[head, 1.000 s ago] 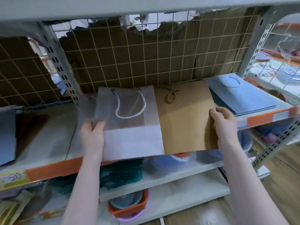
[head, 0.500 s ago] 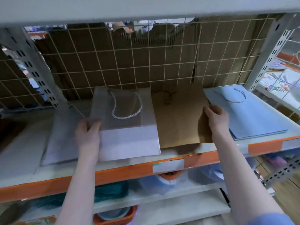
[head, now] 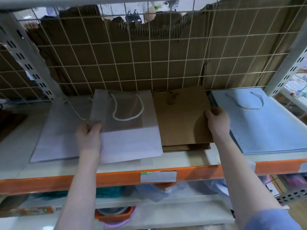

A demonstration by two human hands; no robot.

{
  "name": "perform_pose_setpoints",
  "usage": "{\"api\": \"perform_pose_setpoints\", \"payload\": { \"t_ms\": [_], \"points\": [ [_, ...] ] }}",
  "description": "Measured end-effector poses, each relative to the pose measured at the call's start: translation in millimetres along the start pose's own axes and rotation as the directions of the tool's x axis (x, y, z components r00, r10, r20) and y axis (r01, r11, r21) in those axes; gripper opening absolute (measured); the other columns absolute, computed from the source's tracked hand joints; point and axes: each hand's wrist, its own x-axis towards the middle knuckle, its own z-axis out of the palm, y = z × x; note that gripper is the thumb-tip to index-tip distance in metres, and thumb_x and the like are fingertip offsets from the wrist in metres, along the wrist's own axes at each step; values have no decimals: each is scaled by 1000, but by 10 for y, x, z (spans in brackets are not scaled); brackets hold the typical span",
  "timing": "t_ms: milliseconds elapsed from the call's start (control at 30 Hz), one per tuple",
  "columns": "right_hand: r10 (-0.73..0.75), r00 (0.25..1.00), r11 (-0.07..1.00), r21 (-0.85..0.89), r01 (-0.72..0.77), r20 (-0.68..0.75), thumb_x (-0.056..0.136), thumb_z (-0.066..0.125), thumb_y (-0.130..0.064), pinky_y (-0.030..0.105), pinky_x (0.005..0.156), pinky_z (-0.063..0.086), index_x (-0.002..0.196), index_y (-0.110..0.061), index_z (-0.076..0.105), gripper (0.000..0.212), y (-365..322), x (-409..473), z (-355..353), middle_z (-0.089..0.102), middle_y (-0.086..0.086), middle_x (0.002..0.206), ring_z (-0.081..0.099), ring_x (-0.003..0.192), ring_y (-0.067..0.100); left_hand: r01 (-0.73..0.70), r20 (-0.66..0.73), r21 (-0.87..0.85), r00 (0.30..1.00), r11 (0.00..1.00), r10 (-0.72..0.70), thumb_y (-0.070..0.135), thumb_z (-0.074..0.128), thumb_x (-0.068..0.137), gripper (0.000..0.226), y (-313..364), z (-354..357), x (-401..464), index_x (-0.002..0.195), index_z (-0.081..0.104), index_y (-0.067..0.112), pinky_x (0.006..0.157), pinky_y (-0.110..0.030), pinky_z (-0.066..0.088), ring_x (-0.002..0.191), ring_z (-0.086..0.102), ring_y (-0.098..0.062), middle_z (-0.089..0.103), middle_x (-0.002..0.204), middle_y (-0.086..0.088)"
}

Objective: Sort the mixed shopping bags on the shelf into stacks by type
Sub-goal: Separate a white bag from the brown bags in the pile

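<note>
I see a blue bag stack [head: 269,128] right of the brown bag [head: 181,120], wire grid [head: 149,63] behind. My left hand [head: 88,136] pinches the white bag [head: 127,140]; my right hand [head: 217,122] seemingly grips the brown bag's edge.

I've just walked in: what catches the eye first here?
Two bare hands reach onto the shelf: the left hand holds a white bag, the right hand a brown paper bag beside it. A light blue bag stack lies at the right, before a wire grid backed with torn cardboard.

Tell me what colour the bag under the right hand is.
Brown, like kraft paper; the bag shows best in the head view, beside the right hand.
</note>
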Motion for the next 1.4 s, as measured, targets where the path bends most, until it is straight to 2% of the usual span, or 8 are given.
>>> {"api": "perform_pose_setpoints", "payload": {
  "t_ms": [233,467,700,900,1000,1200,1300,1400],
  "points": [
    [-10,999,966,-258,23,54,92,49,-22,32,73,44,113,-4,60,29,76,11,82,62,19,107,55,86,31,-30,8,30,1000,999,29,9,58,87,11,-45,75,31,79,56,17,68,-29,36,72,50,-14,54,74,2],
    [-32,999,917,-397,40,28,96,45,-22,43,89,45,124,-2,54,35,139,-116,148,51,23,122,52,109,39,-52,-20,90,998,995,54,7,58,85,26,-6,88,42,67,52,24,57,-17,34,65,47,-7,53,69,5],
    [-253,967,807,-543,232,38,96,44,-20,43,89,39,123,0,53,35,35,-311,118,52,25,122,45,114,41,4,-24,84,1000,996,-2,13,58,88,7,-47,5,-8,82,56,17,74,-29,37,86,52,-21,57,83,-5],
    [-377,909,782,-465,416,180,98,39,-29,37,94,40,125,-8,56,38,-186,-664,371,56,14,125,48,116,30,8,-58,78,998,997,-3,8,56,90,25,-76,-141,-104,70,49,21,58,-19,35,63,45,-10,48,69,3],
    [-397,889,800,-389,458,229,98,40,-30,34,93,41,123,-9,57,36,-312,-838,546,57,12,122,50,113,27,12,-37,90,999,996,-9,11,55,90,25,-92,-303,-76,70,46,23,60,-24,34,64,43,-9,46,71,1],
    [-417,864,854,-203,479,281,98,43,-27,30,78,44,118,-10,61,32,-677,-1219,1064,64,10,112,59,100,27,-12,-29,83,999,996,15,3,54,89,24,-79,-693,303,72,48,19,51,-7,33,64,42,-8,46,70,1],
    [-376,872,906,-72,417,314,98,42,-28,25,68,37,117,-10,61,32,-906,-1428,1369,67,10,105,62,94,28,1,-15,116,1000,993,1,4,57,87,4,-88,-931,593,86,55,7,55,-14,33,75,45,-18,51,81,-10],
    [-336,872,936,26,350,356,99,42,-27,20,70,35,122,-9,59,33,-1104,-1611,1656,66,9,108,61,100,26,23,77,109,997,994,-32,26,59,77,20,-93,-1145,805,89,56,9,63,-29,35,77,49,-21,55,83,-9]
  ]
}}
